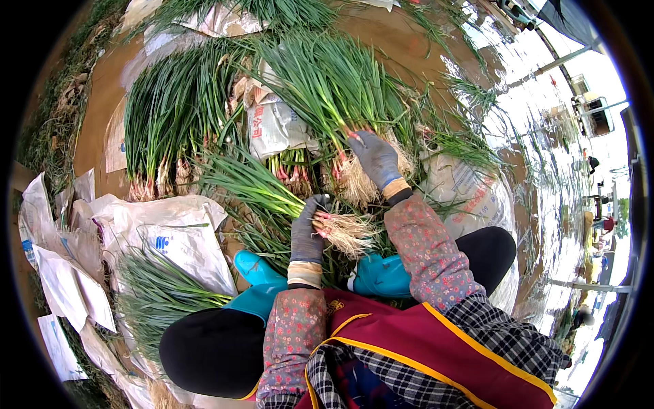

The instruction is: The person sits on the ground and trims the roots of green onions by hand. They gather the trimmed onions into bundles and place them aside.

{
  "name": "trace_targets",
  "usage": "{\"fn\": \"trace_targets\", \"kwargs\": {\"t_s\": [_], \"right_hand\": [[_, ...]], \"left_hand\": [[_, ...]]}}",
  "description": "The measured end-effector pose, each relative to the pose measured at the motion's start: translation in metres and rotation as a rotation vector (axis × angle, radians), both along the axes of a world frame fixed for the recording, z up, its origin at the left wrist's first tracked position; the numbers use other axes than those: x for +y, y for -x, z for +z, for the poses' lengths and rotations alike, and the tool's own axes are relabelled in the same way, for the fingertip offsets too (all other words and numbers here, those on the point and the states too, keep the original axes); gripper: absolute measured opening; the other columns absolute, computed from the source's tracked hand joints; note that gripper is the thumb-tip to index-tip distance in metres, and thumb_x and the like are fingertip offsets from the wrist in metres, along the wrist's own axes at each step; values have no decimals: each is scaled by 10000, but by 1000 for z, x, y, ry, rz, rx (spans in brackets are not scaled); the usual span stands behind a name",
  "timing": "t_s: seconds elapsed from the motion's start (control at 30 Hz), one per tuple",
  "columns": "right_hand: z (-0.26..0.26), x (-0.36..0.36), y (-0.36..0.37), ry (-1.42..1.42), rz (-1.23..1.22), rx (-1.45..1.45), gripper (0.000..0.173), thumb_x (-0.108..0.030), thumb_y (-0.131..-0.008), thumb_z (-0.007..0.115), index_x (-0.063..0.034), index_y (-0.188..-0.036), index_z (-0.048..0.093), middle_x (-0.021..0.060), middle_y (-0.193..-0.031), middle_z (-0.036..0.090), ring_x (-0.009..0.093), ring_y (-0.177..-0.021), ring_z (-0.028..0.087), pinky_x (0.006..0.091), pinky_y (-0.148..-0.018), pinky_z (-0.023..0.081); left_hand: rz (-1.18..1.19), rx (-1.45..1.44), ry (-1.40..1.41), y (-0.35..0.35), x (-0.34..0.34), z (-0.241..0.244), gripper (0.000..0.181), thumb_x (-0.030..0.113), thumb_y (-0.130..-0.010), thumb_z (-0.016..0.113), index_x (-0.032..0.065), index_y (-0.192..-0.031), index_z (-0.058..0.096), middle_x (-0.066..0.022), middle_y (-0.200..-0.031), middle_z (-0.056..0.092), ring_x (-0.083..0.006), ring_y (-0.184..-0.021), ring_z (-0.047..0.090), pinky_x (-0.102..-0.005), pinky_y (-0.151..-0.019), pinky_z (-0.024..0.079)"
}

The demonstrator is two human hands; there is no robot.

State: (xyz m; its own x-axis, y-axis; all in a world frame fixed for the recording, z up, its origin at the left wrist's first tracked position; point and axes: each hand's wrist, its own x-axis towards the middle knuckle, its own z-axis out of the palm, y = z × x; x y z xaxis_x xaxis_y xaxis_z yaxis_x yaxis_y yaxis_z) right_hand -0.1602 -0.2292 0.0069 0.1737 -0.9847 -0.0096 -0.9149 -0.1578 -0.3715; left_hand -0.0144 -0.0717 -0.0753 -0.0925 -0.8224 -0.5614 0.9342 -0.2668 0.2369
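Note:
My left hand (308,227), in a dark grey work glove, grips a small bunch of green garlic (286,200) just above its pale roots. Its leaves point up and left; the roots hang out to the right. My right hand (377,159), gloved alike, is at a larger heap of green garlic (327,87), its fingertips closed about reddish stems near the roots. The undersides of those fingers are hidden. Between the hands lie tangled roots (355,179) and loose leaves. A printed woven sack (278,128) partly covers more stems beyond the left hand.
Another heap of green garlic (179,102) stands at the far left. More leaves (163,296) lie beside my left knee. White woven sacks (168,230) spread at left, and another (475,189) at right. My turquoise boots (380,276) flank the work. Wet brown ground (378,30) runs behind.

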Motion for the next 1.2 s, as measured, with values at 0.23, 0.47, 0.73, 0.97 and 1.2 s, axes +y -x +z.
{"fn": "trace_targets", "kwargs": {"t_s": [0.23,0.47,0.73,0.97,1.2], "right_hand": [[18,14,30,296,-103,22,290,-312,-882,548,-72,-1040,591,134,-964,631,304,-838,611,369,-730,486],[-2,120,7,-14,667,262,273,-252,-859,542,-94,-1080,573,113,-909,598,264,-820,594,367,-703,480],[-25,96,-13,-1037,-232,-1018,325,-328,-900,550,-47,-1047,617,-4,-823,608,82,-704,561,219,-623,454],[-69,101,-42,-764,-395,-1339,184,-163,-902,542,-42,-1022,610,-32,-673,547,86,-540,487,212,-469,420],[-68,104,-47,-527,-168,-832,237,-239,-844,627,-37,-968,631,-25,-614,509,71,-526,444,214,-491,351]], "left_hand": [[116,-161,52,9,-18,34,186,52,-817,616,11,-996,590,-62,-706,603,-139,-486,527,-255,-433,424],[-29,-518,-75,11,-16,29,138,98,-750,709,67,-728,576,-9,-532,523,-105,-380,444,-243,-338,323],[-142,-531,98,-2,9,16,215,184,-792,688,96,-652,550,16,-502,508,-67,-312,366,-221,-282,224],[-162,-514,-5,-12,18,18,100,60,-761,655,35,-716,569,-35,-574,550,-123,-476,498,-255,-453,373],[-251,-693,-136,-5,19,19,140,77,-789,629,-29,-752,545,-97,-523,555,-177,-288,462,-275,-247,313]]}}
